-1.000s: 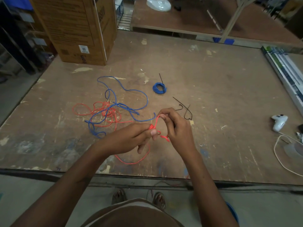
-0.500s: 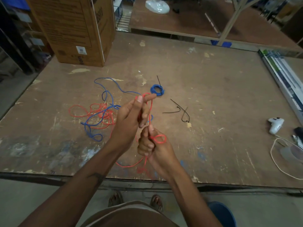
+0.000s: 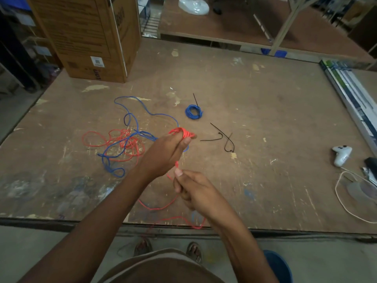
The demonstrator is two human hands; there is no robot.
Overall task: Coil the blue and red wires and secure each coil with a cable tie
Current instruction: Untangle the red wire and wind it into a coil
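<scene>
My left hand (image 3: 163, 154) grips red turns (image 3: 181, 133) round its fingers, right hand (image 3: 193, 190) pinching the red wire (image 3: 155, 208) just below, strand running upward between them.

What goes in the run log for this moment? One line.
left hand: red wire wound on fingers | right hand: pinches wire tail | blue coil: tied | loose ties: on table

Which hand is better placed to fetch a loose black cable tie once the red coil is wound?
Probably the right hand. It only pinches the trailing red wire, and the loose black cable ties lie on its side. The left hand carries the red coil around its fingers.
</scene>
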